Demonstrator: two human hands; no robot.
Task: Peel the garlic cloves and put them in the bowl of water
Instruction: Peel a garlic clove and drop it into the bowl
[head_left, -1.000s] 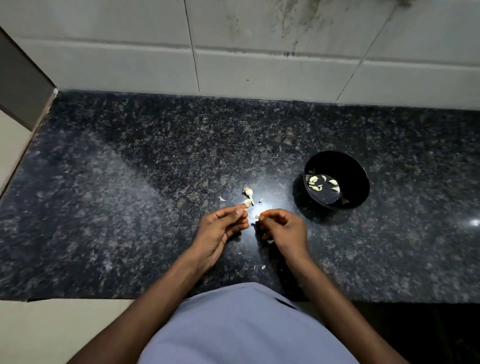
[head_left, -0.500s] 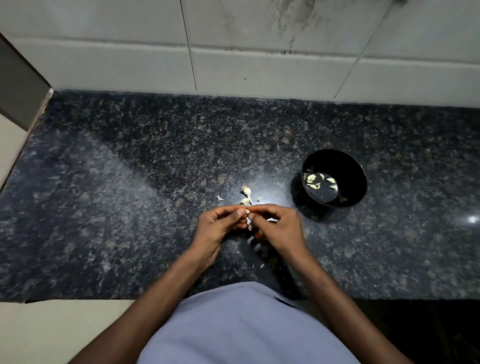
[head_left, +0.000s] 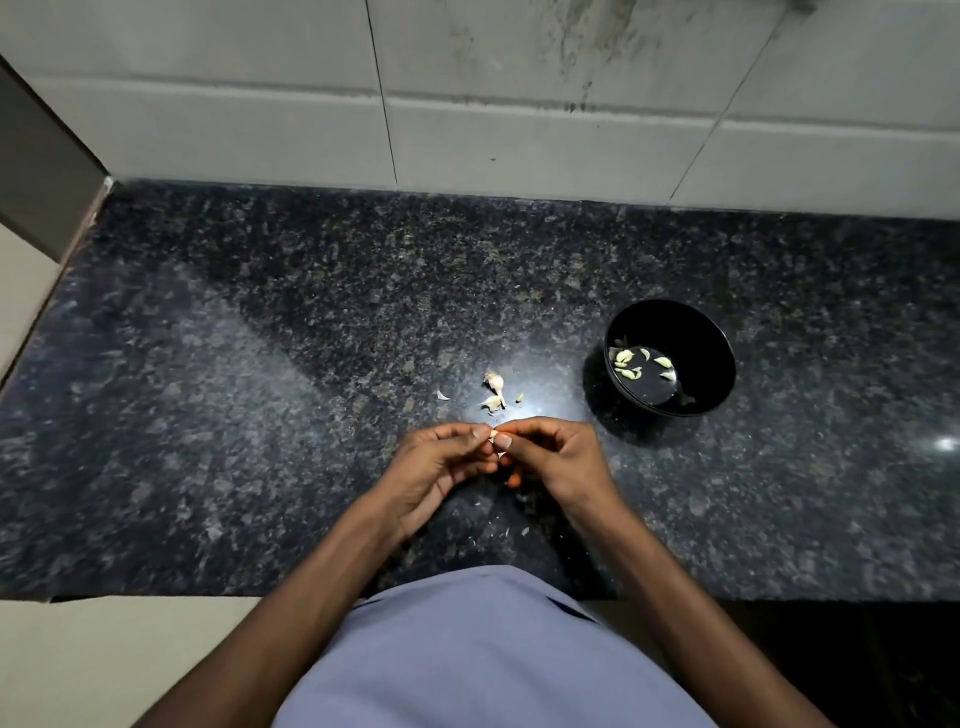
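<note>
My left hand (head_left: 441, 467) and my right hand (head_left: 556, 460) meet fingertip to fingertip over the dark granite counter (head_left: 260, 415). Together they pinch a small garlic clove (head_left: 493, 435), mostly hidden by the fingers. Just beyond the hands lie bits of garlic and skin (head_left: 493, 389). A black bowl (head_left: 717, 374) stands to the right of the hands. It holds water with several peeled cloves (head_left: 626, 361) floating in it.
A tiled wall (head_left: 519, 104) rises behind the counter. The counter's left end meets a grey panel (head_left: 41, 171). Small flakes of skin (head_left: 519, 531) lie near the front edge by my body.
My hands were apart a second ago and have come together; both now pinch the clove between their fingertips.
</note>
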